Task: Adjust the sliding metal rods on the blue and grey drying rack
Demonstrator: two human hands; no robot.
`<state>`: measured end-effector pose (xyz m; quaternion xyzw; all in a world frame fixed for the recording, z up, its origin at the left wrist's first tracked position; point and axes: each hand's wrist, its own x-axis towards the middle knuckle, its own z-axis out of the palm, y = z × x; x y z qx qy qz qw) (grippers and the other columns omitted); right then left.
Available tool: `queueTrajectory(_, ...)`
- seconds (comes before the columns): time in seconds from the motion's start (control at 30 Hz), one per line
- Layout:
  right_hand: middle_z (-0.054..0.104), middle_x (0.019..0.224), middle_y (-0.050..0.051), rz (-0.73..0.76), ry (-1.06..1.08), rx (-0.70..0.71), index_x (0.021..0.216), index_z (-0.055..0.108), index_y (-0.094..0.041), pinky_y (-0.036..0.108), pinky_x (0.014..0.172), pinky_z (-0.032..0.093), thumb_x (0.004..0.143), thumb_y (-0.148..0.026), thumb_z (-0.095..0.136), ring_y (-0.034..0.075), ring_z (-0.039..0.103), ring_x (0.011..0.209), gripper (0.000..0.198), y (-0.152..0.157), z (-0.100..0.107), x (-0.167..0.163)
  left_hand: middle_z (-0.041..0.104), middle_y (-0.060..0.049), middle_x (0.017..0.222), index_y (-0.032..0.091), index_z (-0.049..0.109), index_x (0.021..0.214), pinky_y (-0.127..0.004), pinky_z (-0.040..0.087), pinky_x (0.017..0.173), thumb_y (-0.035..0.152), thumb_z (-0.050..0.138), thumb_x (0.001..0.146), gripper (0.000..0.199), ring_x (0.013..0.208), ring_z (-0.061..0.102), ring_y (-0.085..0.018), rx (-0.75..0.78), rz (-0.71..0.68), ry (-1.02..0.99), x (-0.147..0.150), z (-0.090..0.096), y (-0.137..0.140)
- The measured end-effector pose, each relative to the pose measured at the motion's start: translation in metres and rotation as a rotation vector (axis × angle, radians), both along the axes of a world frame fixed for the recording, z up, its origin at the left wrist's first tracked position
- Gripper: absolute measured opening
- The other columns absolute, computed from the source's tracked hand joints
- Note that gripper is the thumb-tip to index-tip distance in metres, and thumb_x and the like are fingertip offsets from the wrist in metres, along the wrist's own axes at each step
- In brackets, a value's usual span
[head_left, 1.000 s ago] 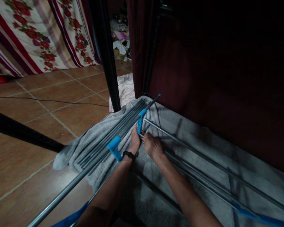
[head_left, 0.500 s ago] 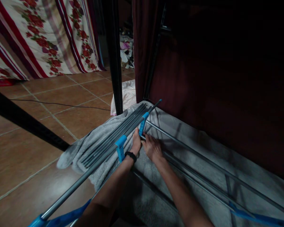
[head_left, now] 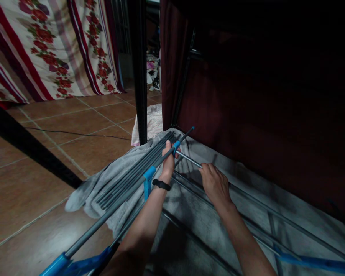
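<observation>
My left hand (head_left: 168,161), with a black band at the wrist, is closed around a blue plastic connector (head_left: 176,145) on a long grey tube (head_left: 126,193). My right hand (head_left: 215,183) is wrapped around a thinner metal tube (head_left: 188,157), whose far end meets that connector. A second blue connector (head_left: 148,178) sits on the grey tube, nearer to me and left of my left forearm. Several loose grey rods (head_left: 135,168) lie side by side just left of my left hand. My left palm and part of the connector are hidden.
A grey blanket (head_left: 186,237) lies under the tubes. More blue plastic parts are at the lower left (head_left: 56,264) and lower right (head_left: 319,264). Black metal posts (head_left: 140,76) stand around, with a dark red curtain (head_left: 172,69) behind. A cable (head_left: 77,134) crosses the tiled floor.
My right hand has moved right, away from my left hand, and now grips the thinner tube. My left hand has moved up onto the far connector, which has turned.
</observation>
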<state>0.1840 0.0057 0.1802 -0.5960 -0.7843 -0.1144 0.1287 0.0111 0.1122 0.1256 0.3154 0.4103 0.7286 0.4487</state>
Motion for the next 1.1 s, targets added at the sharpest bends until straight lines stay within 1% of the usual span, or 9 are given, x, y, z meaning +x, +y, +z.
queueTrajectory(0.1, 0.071, 0.104, 0.006, 0.028, -0.013, -0.03, 0.104, 0.063, -0.024, 0.031, 0.075, 0.039, 0.109, -0.033, 0.03, 0.017, 0.066, 0.092, 0.035, 0.005, -0.004, 0.002, 0.045, -0.001, 0.053, 0.022, 0.063, 0.061, -0.034, 0.041, 0.057, 0.085, 0.041, 0.091, 0.073, 0.052, 0.043, -0.016, 0.007, -0.004, 0.061, 0.001, 0.0, 0.0)
queueTrajectory(0.27, 0.072, 0.102, 0.006, 0.027, -0.012, -0.036, 0.103, 0.063, -0.024, 0.031, 0.071, 0.036, 0.109, -0.032, 0.03, 0.017, 0.067, 0.091, 0.035, 0.006, -0.003, 0.002, 0.039, 0.0, 0.051, 0.023, 0.059, 0.059, -0.034, 0.039, 0.054, 0.086, 0.042, 0.09, 0.072, 0.05, 0.04, -0.015, -0.004, -0.017, 0.065, 0.002, -0.002, 0.0)
queueTrajectory(0.37, 0.072, 0.102, 0.006, 0.028, -0.006, -0.043, 0.103, 0.063, -0.024, 0.032, 0.07, 0.036, 0.109, -0.032, 0.03, 0.017, 0.067, 0.09, 0.035, 0.006, -0.001, 0.004, 0.039, 0.001, 0.051, 0.023, 0.058, 0.06, -0.032, 0.036, 0.051, 0.085, 0.042, 0.09, 0.071, 0.048, 0.039, -0.014, -0.014, -0.006, 0.067, 0.003, -0.001, 0.0)
queueTrajectory(0.57, 0.074, 0.104, 0.005, 0.014, 0.004, -0.072, 0.103, 0.064, -0.024, 0.032, 0.069, 0.035, 0.109, -0.034, 0.031, 0.017, 0.069, 0.091, 0.035, 0.005, 0.002, 0.004, 0.043, 0.001, 0.052, 0.022, 0.055, 0.061, -0.029, 0.031, 0.046, 0.088, 0.044, 0.088, 0.072, 0.046, 0.038, -0.012, -0.037, -0.033, 0.039, 0.003, 0.002, 0.001)
queueTrajectory(0.73, 0.075, 0.106, 0.005, 0.013, 0.002, -0.078, 0.105, 0.064, -0.025, 0.033, 0.069, 0.034, 0.11, -0.034, 0.031, 0.017, 0.07, 0.089, 0.035, 0.005, 0.008, 0.006, 0.039, 0.003, 0.05, 0.024, 0.046, 0.06, -0.028, 0.032, 0.045, 0.086, 0.047, 0.088, 0.068, 0.045, 0.038, -0.011, -0.042, -0.048, 0.037, 0.003, 0.0, 0.003)
queueTrajectory(0.83, 0.075, 0.107, 0.004, 0.01, 0.002, -0.083, 0.105, 0.063, -0.024, 0.033, 0.069, 0.034, 0.11, -0.033, 0.031, 0.017, 0.07, 0.09, 0.034, 0.008, 0.01, 0.007, 0.038, 0.004, 0.052, 0.024, 0.04, 0.062, -0.026, 0.032, 0.044, 0.085, 0.052, 0.086, 0.067, 0.046, 0.04, -0.01, -0.07, -0.017, -0.014, 0.003, -0.001, 0.003)
queueTrajectory(0.9, 0.076, 0.108, 0.005, 0.011, -0.008, -0.097, 0.106, 0.064, -0.024, 0.033, 0.069, 0.034, 0.11, -0.033, 0.031, 0.016, 0.07, 0.09, 0.034, 0.009, 0.009, 0.007, 0.038, 0.005, 0.054, 0.024, 0.04, 0.063, -0.026, 0.032, 0.044, 0.085, 0.055, 0.084, 0.067, 0.045, 0.039, -0.009, -0.082, 0.003, -0.023, 0.003, 0.0, 0.003)
queueTrajectory(1.0, 0.076, 0.109, 0.006, 0.02, -0.014, -0.099, 0.108, 0.065, -0.024, 0.032, 0.068, 0.034, 0.11, -0.033, 0.031, 0.016, 0.07, 0.089, 0.035, 0.009, 0.007, 0.007, 0.041, 0.005, 0.057, 0.023, 0.044, 0.066, -0.024, 0.035, 0.045, 0.085, 0.062, 0.079, 0.067, 0.047, 0.041, -0.008, -0.101, 0.018, -0.056, 0.004, 0.002, 0.002)
queueTrajectory(1.1, 0.076, 0.108, 0.006, 0.031, -0.012, -0.088, 0.108, 0.065, -0.024, 0.032, 0.068, 0.034, 0.11, -0.033, 0.031, 0.016, 0.07, 0.088, 0.035, 0.008, 0.006, 0.007, 0.043, 0.005, 0.058, 0.022, 0.046, 0.065, -0.023, 0.035, 0.045, 0.086, 0.063, 0.077, 0.068, 0.048, 0.041, -0.008, -0.086, 0.011, -0.073, 0.004, 0.002, 0.001)
